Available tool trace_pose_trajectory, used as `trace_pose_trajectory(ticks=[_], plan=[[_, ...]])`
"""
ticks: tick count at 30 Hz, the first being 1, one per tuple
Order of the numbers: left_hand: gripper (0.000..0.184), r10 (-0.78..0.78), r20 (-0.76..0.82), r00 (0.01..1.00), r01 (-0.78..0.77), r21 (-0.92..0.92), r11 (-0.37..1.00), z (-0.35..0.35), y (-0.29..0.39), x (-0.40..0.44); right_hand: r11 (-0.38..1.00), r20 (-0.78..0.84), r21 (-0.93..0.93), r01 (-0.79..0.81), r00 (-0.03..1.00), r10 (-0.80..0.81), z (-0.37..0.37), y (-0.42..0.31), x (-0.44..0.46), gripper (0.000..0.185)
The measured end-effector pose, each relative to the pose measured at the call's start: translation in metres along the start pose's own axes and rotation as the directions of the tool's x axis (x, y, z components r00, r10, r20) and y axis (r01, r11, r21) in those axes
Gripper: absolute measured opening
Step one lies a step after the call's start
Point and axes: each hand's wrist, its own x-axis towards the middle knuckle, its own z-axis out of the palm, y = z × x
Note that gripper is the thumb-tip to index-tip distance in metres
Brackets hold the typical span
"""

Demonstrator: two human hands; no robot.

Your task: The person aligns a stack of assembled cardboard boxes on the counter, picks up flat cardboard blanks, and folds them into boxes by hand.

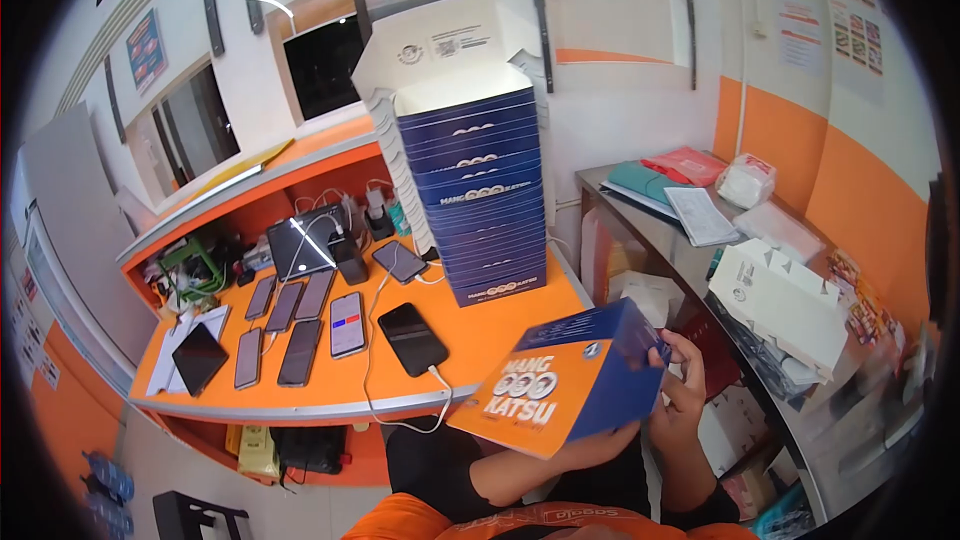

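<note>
A blue and orange printed food box, partly folded, is held up over my lap. My right hand is closed at its right end, fingers bent against the blue edge. Under the box my left hand reaches in from the left; its wrist shows, but its fingers are hidden behind the cardboard. Just beyond, on the orange table, rises a tall stack of matching blue boxes with the top lid standing open, white inside.
Several phones lie on the table, among them a black phone on a white charging cable. A dark tablet sits at the left. On the metal side counter are papers, plastic packs and an unfolded white carton.
</note>
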Motion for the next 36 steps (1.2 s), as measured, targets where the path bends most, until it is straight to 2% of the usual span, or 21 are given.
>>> trace_pose_trajectory(ticks=[2,3,6,7,10,13,15,16,19,21,22,23,24,26,28,29,31,34,36], plan=[[0.061,-0.079,-0.126,0.989,0.029,-0.361,0.932,0.051,-0.003,-0.009,0.996,-0.010,0.016,-0.087,0.996,0.087,0.007,0.012,-0.006,0.037],[0.067,-0.078,-0.209,0.975,-0.040,-0.505,0.862,0.049,-0.002,-0.008,0.991,-0.017,0.021,-0.135,0.991,0.136,0.013,0.018,-0.010,0.037],[0.069,0.049,-0.027,0.998,-0.056,-0.493,0.868,0.012,-0.003,-0.014,0.911,0.025,0.112,-0.398,0.917,0.398,0.032,0.028,-0.006,0.034],[0.065,0.060,-0.067,0.996,-0.084,-0.476,0.876,0.010,-0.003,-0.018,0.922,0.004,0.062,-0.382,0.924,0.383,0.039,0.032,0.000,0.032],[0.057,0.127,-0.122,0.984,-0.171,-0.476,0.862,-0.003,-0.003,-0.029,0.865,-0.025,0.135,-0.483,0.871,0.490,0.067,0.071,0.001,0.029],[0.049,0.100,-0.084,0.992,-0.129,-0.538,0.833,-0.013,-0.007,-0.041,0.861,-0.033,0.014,-0.509,0.860,0.509,0.093,0.096,0.011,0.034],[0.046,0.063,-0.138,0.988,-0.129,-0.553,0.823,-0.013,-0.015,-0.049,0.699,0.128,0.139,-0.701,0.713,0.689,0.104,0.097,0.016,0.033],[0.045,0.042,-0.168,0.985,-0.130,-0.560,0.818,-0.014,-0.019,-0.053,0.543,0.230,0.156,-0.825,0.565,0.792,0.101,0.072,0.032,0.033],[0.042,-0.088,-0.179,0.980,-0.024,-0.543,0.839,-0.023,-0.027,-0.072,0.717,0.204,0.248,-0.651,0.759,0.618,0.093,0.065,0.036,0.033],[0.041,-0.163,-0.190,0.968,0.038,-0.533,0.845,-0.022,-0.035,-0.090,0.895,0.029,0.018,-0.446,0.895,0.446,0.071,0.078,0.031,0.036],[0.040,-0.195,-0.193,0.962,0.069,-0.517,0.853,-0.020,-0.041,-0.101,0.931,-0.040,-0.133,-0.340,0.940,0.338,0.054,0.085,0.028,0.038],[0.038,-0.254,-0.195,0.947,0.117,-0.529,0.841,-0.018,-0.047,-0.113,0.890,-0.084,-0.163,-0.427,0.904,0.419,0.030,0.083,0.029,0.042],[0.035,-0.314,-0.192,0.930,0.167,-0.540,0.825,-0.015,-0.053,-0.126,0.859,-0.154,-0.391,-0.330,0.944,0.292,0.008,0.102,0.021,0.047],[0.030,-0.450,-0.174,0.876,0.261,-0.614,0.745,-0.003,-0.067,-0.154,0.712,-0.221,-0.641,-0.286,0.957,0.186,-0.044,0.111,0.019,0.050],[0.027,-0.583,-0.170,0.795,0.290,-0.737,0.611,0.016,-0.076,-0.181,0.570,-0.177,-0.764,-0.303,0.947,0.266,-0.098,0.127,0.010,0.050],[0.026,-0.653,-0.162,0.740,0.300,-0.790,0.535,0.022,-0.081,-0.187,0.524,-0.134,-0.791,-0.316,0.925,0.355,-0.123,0.137,0.002,0.050],[0.026,-0.673,-0.144,0.726,0.302,-0.812,0.500,0.028,-0.087,-0.194,0.429,-0.045,-0.845,-0.318,0.843,0.537,-0.166,0.153,-0.016,0.050],[0.026,-0.672,-0.118,0.731,0.309,-0.821,0.480,0.031,-0.083,-0.189,0.518,0.071,-0.730,-0.445,0.705,0.706,-0.197,0.159,-0.011,0.048],[0.029,-0.636,-0.119,0.762,0.299,-0.807,0.509,0.026,-0.077,-0.175,0.571,0.137,-0.730,-0.374,0.739,0.659,-0.202,0.159,-0.011,0.041]])
